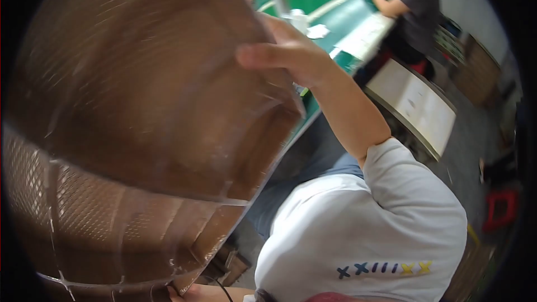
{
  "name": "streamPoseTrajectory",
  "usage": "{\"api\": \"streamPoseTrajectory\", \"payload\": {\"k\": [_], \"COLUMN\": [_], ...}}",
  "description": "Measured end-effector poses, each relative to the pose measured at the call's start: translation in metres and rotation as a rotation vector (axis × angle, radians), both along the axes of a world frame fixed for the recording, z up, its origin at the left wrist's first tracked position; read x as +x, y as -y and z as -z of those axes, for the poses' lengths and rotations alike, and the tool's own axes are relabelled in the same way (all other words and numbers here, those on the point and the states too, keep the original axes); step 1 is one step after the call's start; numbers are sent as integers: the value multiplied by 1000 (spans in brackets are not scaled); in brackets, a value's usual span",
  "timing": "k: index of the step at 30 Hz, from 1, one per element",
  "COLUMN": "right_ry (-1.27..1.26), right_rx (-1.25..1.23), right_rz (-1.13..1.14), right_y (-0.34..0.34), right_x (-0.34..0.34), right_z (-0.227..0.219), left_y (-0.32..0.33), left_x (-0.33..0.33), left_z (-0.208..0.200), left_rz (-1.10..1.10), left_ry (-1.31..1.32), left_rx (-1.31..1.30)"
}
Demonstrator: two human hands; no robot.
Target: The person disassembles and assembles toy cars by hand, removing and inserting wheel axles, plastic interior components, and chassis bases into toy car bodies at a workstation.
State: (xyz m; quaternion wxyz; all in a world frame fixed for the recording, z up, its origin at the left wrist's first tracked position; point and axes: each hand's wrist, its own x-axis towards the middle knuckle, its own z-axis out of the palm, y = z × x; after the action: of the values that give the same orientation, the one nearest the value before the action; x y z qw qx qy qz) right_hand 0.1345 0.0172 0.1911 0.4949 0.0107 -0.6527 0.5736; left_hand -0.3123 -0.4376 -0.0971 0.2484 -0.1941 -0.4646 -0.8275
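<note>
A large brown tray-like plastic piece [156, 112], shiny and patterned with fine mesh-like texture and raised ridges, fills the left half of the view. My right hand [285, 53] is closed on its upper right edge, thumb on the near face and fingers partly hidden behind. Low at the bottom edge, my left hand [187, 293] is at the lower corner of the brown plastic, mostly hidden and cut off by the frame. A curved edge crosses the brown surface; I cannot tell whether it is one piece or two overlapping ones.
Beyond my right hand runs a long green worktable [335, 3] with a white bottle [299, 19] and small items on it. A co-worker in a dark shirt [419, 14] works at its far right side; another sits farther back. A pale-topped stand [414, 103] stands right.
</note>
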Motion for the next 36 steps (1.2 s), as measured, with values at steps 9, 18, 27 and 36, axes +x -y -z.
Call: {"api": "streamPoseTrajectory", "payload": {"k": [9,18,27,36], "right_ry": [-585,-734,-852,-916], "right_rx": [-513,-489,-932,-1272], "right_rz": [905,1435,1558,1485], "right_y": [28,121,92,0], "right_x": [207,370,418,339], "right_z": [94,209,398,488], "left_y": [-219,-243,-251,-261], "left_x": [119,114,112,120], "left_z": [-209,-211,-186,-187], "left_rz": [1191,1227,1115,1162], "left_ry": [-458,-568,-426,-443], "left_rx": [-213,-504,-557,-636]}}
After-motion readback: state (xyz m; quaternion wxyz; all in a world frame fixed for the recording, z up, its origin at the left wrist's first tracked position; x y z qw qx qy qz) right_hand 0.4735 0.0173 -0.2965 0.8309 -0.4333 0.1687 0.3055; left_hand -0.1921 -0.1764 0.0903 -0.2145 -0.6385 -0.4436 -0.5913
